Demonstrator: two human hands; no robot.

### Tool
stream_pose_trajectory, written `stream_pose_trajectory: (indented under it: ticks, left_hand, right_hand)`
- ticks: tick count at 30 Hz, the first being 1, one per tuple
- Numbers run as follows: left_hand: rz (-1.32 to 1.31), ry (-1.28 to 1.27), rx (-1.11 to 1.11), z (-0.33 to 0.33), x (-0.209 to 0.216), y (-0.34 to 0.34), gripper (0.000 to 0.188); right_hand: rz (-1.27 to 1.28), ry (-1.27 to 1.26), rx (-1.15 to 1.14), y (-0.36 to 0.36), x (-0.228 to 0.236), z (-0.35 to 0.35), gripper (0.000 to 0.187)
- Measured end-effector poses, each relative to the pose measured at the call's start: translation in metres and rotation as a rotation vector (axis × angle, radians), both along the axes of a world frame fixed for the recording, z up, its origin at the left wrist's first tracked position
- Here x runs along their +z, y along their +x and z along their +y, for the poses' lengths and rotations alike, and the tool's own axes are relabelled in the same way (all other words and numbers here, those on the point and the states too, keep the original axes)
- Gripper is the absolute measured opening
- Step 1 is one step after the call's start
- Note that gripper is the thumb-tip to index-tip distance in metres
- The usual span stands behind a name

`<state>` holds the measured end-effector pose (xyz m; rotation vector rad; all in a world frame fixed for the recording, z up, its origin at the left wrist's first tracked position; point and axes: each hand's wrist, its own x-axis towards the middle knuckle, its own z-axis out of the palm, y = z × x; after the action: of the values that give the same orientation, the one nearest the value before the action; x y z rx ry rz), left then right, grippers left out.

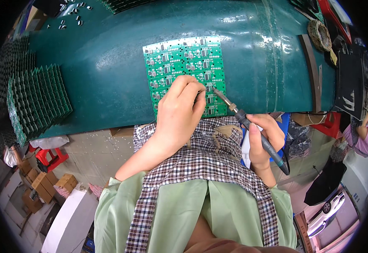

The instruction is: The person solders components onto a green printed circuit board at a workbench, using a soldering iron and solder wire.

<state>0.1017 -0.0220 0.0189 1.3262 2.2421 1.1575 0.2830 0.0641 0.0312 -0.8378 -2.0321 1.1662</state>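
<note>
Green surface (108, 84) carries stacked boards (40, 99) at left, leftmost indistinct; circuit board (196, 63), near side, partly hidden under left hand (179, 104), fingers (189, 87) together, anything between unseen; right hand (266, 135) clamped on soldering iron (243, 119); red stool (330, 125) rightward, partly hidden.

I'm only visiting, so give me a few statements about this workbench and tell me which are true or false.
1. The right hand holds a soldering iron. True.
2. The left hand reaches over a green circuit-board panel. True.
3. The panel stands on edge. False: it lies flat on the bench.
4. More green boards are gathered toward the bench's left end. True.
5. The apron is plain red. False: it is checked.
</note>
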Motion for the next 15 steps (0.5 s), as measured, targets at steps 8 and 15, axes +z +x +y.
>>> stream_pose_trajectory:
  ticks: [8,15]
  left_hand:
    - [0.040,0.003,-0.028,-0.003,0.000,0.001,0.015]
    - [-0.105,-0.082,-0.065,-0.020,0.016,0.006,0.017]
  right_hand:
    - [0.012,0.104,0.031,0.003,-0.001,-0.007,0.015]
    - [0.021,0.198,-0.006,0.013,-0.001,-0.008,0.013]
